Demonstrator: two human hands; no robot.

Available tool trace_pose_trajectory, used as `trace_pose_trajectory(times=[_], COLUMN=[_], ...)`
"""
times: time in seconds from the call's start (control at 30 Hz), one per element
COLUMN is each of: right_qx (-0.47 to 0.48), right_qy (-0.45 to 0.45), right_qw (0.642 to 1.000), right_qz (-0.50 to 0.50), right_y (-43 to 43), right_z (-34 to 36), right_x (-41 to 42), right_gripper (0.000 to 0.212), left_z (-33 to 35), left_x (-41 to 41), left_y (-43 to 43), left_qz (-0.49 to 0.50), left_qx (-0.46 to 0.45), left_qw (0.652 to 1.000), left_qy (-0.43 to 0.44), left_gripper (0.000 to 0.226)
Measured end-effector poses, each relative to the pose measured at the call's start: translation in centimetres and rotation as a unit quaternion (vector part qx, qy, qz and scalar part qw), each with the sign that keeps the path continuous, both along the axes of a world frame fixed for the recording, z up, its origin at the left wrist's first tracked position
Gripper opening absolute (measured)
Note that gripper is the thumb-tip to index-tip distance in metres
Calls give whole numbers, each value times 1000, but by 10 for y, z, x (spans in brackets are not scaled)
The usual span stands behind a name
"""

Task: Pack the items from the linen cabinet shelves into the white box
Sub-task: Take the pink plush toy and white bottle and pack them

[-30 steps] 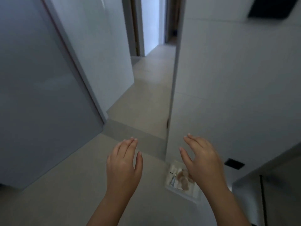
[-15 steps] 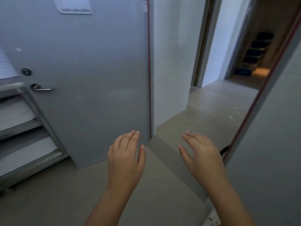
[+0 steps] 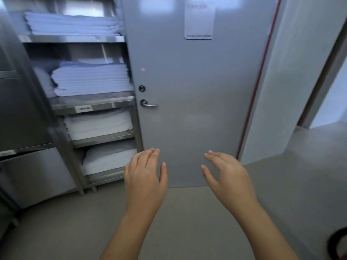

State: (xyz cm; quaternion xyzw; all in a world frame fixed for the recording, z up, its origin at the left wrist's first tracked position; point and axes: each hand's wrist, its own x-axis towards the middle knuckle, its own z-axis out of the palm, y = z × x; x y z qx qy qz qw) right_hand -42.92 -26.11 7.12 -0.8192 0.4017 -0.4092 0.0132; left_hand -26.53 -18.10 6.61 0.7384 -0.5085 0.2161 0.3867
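Folded linens (image 3: 90,79) lay stacked on the metal shelves (image 3: 93,105) of the linen cabinet, at the left edge of a grey door (image 3: 197,91). Left hand (image 3: 144,177) and right hand (image 3: 229,177) hovered above the floor (image 3: 187,222), each grip released, empty.

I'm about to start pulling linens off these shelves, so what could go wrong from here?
The grey door overlaps the shelves' right edge, so stacks may snag coming out. The folded stack on the second shelf looks thick; an empty left hand and right hand might spill it. The white box is out of view.
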Motion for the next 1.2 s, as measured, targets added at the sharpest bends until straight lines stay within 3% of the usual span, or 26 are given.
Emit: trace_pose_trajectory(times=[0.3, 0.7, 1.0, 1.2], right_qx=[17, 3, -14, -38], right_qy=[-2, 1, 6, -4], right_qw=[996, 976, 938, 886], right_qz=[86, 216, 347, 461], right_y=[33, 16, -29, -33], right_z=[1, -2, 13, 27], right_x=[121, 251, 372, 456], right_gripper=[26, 29, 29, 40], left_z=[0, -16, 0, 15], left_x=[103, 199, 279, 321], left_y=[62, 80, 48, 57], left_qz=[80, 210, 326, 419], left_qx=[-8, -8, -16, -27], left_qw=[997, 978, 945, 907], left_qy=[10, 4, -8, -21], left_gripper=[42, 40, 39, 39])
